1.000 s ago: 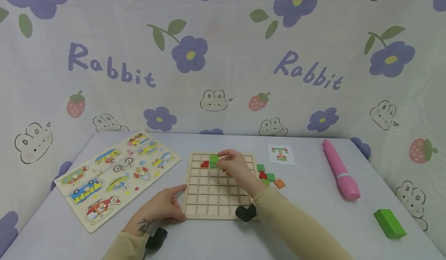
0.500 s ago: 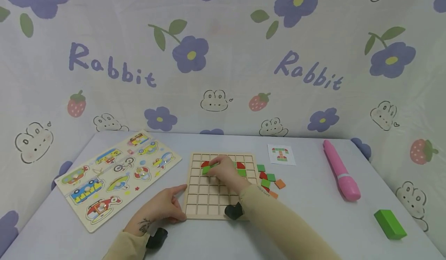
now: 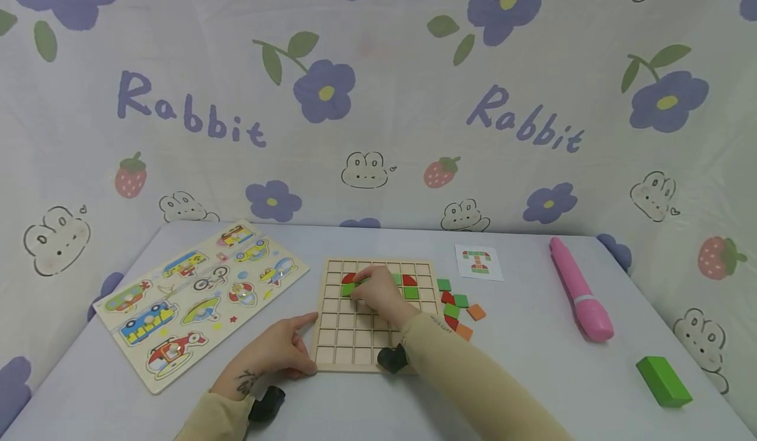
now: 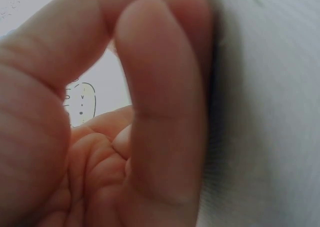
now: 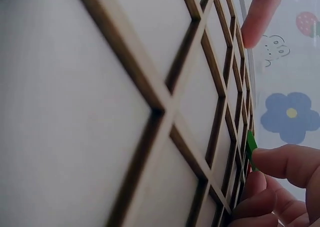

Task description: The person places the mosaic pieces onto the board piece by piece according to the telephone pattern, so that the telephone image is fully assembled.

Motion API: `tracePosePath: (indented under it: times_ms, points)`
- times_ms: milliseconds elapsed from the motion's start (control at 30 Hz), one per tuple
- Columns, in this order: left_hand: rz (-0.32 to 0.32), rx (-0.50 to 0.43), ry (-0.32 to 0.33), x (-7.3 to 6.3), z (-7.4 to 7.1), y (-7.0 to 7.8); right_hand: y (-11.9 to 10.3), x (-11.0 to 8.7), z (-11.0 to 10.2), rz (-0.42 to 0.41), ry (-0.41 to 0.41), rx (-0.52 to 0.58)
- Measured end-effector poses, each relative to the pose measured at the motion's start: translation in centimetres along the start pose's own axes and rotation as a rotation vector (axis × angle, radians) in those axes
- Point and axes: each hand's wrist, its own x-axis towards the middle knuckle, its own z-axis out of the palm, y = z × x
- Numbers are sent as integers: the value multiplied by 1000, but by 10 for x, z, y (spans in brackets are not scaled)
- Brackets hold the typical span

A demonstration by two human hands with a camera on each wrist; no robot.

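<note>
A square wooden grid board (image 3: 337, 338) lies on the table, with red quarter-round pieces (image 3: 409, 280) and green square tiles (image 3: 411, 293) in its upper rows. My right hand (image 3: 381, 296) is over the board's upper left part, fingers bent. It pinches a small green tile (image 3: 347, 290), lying at a cell below the left red piece; in the right wrist view the thumb (image 5: 280, 159) is on the tile (image 5: 251, 143). My left hand (image 3: 278, 349) touches the board's left edge with index fingertip and thumb. In the left wrist view its fingers (image 4: 165, 102) fill most of the picture.
Several loose red, green and orange pieces (image 3: 476, 312) lie right of the board. Behind them is a pattern card (image 3: 478, 262). A vehicle puzzle board (image 3: 201, 303) is at the left. At the right are a pink pen-shaped object (image 3: 579, 290) and a green block (image 3: 664, 381).
My right hand has moved left and nearer with the green tile, from the top of the board to the cell below the left red piece. My left hand has stayed in place.
</note>
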Motion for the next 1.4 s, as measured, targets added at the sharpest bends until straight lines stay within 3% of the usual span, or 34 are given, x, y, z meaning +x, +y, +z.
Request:
tracePosePath:
  times_ms: [333, 600, 833, 967, 1200, 1400]
  points:
    - [4, -1, -6, -1, 0, 0, 0, -1, 2, 9, 16, -64]
    - [4, 3, 1, 0, 0, 0, 3, -2, -8, -62, 37, 82]
    - [5, -9, -3, 1, 0, -2, 0, -18, -44, -141, 5, 279]
    - [8, -3, -3, 2, 0, -3, 6, -28, -71, -146, 31, 341]
    - [-5, 18, 2, 2, 2, -3, 31, -44, -116, -61, 131, 286]
    - [-7, 39, 19, 0, 2, -1, 58, -57, -141, 23, 196, 212]
